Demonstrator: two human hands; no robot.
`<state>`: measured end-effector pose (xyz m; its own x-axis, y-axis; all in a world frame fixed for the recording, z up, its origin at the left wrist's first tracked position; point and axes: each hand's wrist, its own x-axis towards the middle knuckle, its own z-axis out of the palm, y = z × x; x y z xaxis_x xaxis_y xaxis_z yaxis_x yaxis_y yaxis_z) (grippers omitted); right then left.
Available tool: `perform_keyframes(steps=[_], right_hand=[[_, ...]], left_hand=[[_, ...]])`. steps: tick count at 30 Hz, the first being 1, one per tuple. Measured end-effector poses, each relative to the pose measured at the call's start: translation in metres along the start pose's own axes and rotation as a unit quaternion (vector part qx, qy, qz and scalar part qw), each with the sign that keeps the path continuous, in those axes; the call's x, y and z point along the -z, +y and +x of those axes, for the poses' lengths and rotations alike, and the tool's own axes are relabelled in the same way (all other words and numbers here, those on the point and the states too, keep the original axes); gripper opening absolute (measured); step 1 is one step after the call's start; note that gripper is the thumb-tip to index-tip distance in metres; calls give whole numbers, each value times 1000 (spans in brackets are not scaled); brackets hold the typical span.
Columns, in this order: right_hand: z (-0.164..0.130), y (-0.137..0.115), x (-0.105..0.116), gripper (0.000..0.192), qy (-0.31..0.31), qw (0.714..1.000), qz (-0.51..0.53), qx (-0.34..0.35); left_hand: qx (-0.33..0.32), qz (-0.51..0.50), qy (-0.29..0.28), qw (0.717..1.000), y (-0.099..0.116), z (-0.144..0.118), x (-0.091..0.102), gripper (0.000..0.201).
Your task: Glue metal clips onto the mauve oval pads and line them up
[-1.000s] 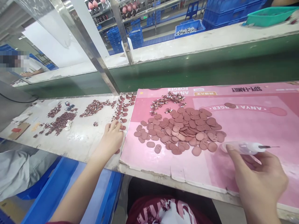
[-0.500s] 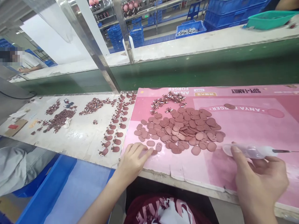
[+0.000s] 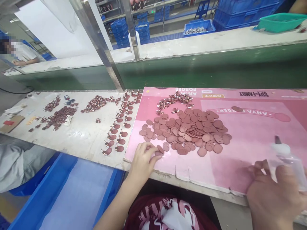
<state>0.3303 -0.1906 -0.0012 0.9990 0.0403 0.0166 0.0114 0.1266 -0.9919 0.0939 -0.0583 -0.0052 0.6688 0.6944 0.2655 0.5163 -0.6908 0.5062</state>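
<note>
Factory bench: pink printed board (image 3: 251, 134) lies on the worktop beside a green conveyor (image 3: 192, 68). Blue crate (image 3: 197, 27) behind holds small pale parts; teal tray (image 3: 279, 21), contents not visible. Left hand (image 3: 143, 159): fingers curled, pinching one brown oval disc (image 3: 160, 149) at the near edge of the disc pile (image 3: 189, 131). Right hand (image 3: 275, 195): wrapped around a clear nozzle bottle (image 3: 287, 159), nozzle up; hand blurred and cut off at frame edge.

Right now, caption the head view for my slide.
Left hand picks a brown disc; right hand holds a glue bottle.
</note>
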Motion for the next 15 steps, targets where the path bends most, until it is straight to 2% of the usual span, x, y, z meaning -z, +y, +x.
perform_keyframes(steps=[4, 9, 12, 15], right_hand=[[-1, -8, 6, 25, -50, 997, 36, -55], [-13, -9, 2, 40, -83, 984, 80, -135], [-25, -7, -6, 35, -105, 977, 95, -162], [-37, -2, -14, 32, -150, 970, 103, -158]], left_hand=[[-33, 63, -44, 996, 0, 1, 0, 13], [-49, 80, -82, 992, 0, 1, 5, 15], [-49, 74, -100, 991, 2, 1, 11, 11], [-24, 55, -116, 991, 6, 1, 17, 6]])
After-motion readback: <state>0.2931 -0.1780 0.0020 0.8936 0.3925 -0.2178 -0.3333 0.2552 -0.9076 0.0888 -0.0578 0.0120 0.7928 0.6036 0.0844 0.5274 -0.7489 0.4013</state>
